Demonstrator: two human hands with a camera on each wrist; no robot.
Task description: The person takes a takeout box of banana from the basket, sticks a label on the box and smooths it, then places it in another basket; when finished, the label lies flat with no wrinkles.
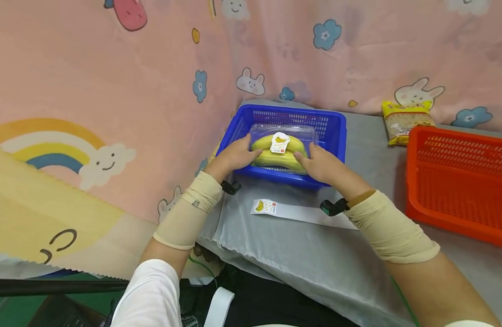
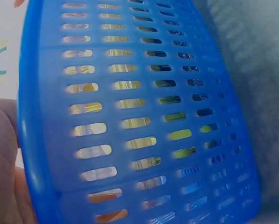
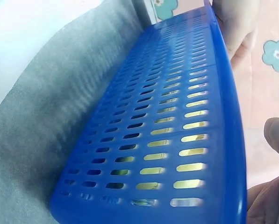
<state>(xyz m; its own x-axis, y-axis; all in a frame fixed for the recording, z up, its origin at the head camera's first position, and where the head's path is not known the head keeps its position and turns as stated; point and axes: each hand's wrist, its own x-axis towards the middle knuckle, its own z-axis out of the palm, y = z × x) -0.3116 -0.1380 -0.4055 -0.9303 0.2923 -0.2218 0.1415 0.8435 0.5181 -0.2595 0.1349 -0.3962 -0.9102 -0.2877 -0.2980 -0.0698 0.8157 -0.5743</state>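
Observation:
A clear plastic box (image 1: pixel 260 131) of yellow bananas (image 1: pixel 275 160), with a white banana-print label (image 1: pixel 280 143) on its lid, sits in the blue basket (image 1: pixel 343 131). My left hand (image 1: pixel 236 156) holds the box's left side, thumb over the lid's edge. On the opposite side my right hand (image 1: pixel 323 167) holds it the same way, with the thumb near the bananas. Slotted basket wall (image 2: pixel 130 112) fills much of the left wrist view and hides most of the fingers. Yellow shows through the slots in both wrist views.
In front of the basket lies a white strip (image 1: pixel 300 215) with a banana label (image 1: pixel 265 206) at its left end. An orange basket (image 1: pixel 451 218) stands at the right, with a yellow food packet (image 1: pixel 406 122) behind it. A pink printed curtain (image 1: pixel 300 68) hangs behind the grey-covered table (image 1: pixel 271 254).

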